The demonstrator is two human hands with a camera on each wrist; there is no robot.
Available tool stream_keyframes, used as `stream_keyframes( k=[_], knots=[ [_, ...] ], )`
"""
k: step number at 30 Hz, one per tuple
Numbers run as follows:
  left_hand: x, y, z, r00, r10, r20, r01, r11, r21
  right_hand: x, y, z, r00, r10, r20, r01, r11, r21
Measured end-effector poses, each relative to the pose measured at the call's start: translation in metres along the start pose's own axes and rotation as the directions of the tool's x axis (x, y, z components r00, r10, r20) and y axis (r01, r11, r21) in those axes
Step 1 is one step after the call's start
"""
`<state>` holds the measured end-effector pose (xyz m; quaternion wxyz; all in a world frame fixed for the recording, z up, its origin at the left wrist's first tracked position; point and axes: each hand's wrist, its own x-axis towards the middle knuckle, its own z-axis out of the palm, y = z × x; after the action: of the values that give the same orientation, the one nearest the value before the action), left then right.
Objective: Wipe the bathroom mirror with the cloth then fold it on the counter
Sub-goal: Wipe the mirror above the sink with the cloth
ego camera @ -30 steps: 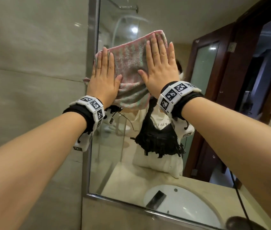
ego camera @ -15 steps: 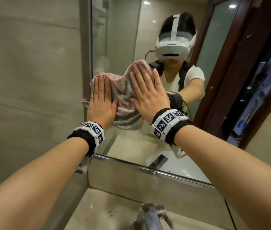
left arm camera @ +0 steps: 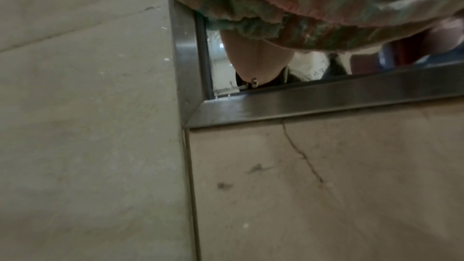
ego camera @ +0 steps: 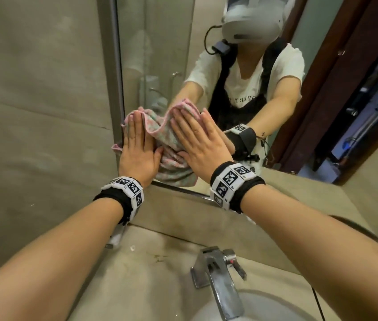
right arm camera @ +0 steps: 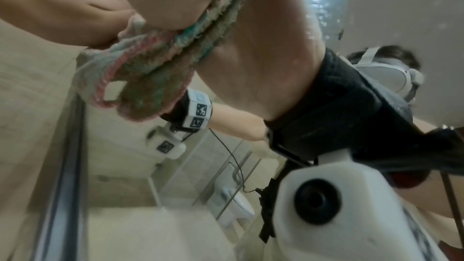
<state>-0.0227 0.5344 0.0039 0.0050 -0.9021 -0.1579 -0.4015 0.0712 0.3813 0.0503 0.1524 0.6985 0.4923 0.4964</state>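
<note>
Flat, fingers straight: left hand [ego camera: 138, 156] & right hand [ego camera: 199, 144] press pink-green cloth [ego camera: 170, 158] on mirror's [ego camera: 160, 54] near-left corner.

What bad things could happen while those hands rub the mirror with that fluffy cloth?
1. The pink-and-green fluffy cloth is bunched between the flat left hand and right hand, so it may wipe unevenly or slip out.
2. It sits by the steel-framed mirror's lower left corner, so fingers might scrape the frame.
</note>
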Motion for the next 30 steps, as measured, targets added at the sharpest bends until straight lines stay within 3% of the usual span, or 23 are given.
stream_keyframes(
  k=[10,19,23,30],
  knots=[
    [0.023,0.001,-0.022,0.994,0.047,-0.097,-0.053,0.996,-0.069,0.005,0.018,-0.010,0.998,-0.055,-0.031,0.058,0.995,0.085],
    [0.100,0.014,-0.088,0.986,0.071,-0.152,-0.076,0.997,-0.023,0.054,0.105,-0.079,0.981,0.188,-0.045,-0.191,0.979,-0.070],
    [0.136,0.031,-0.122,0.972,0.111,-0.206,-0.119,0.993,-0.025,0.081,0.127,-0.118,0.933,0.358,-0.041,-0.360,0.929,-0.083],
    [0.170,0.037,-0.158,0.945,0.228,-0.233,-0.242,0.970,-0.033,0.129,0.133,-0.154,0.775,0.626,0.082,-0.630,0.756,0.181]
  ],
)
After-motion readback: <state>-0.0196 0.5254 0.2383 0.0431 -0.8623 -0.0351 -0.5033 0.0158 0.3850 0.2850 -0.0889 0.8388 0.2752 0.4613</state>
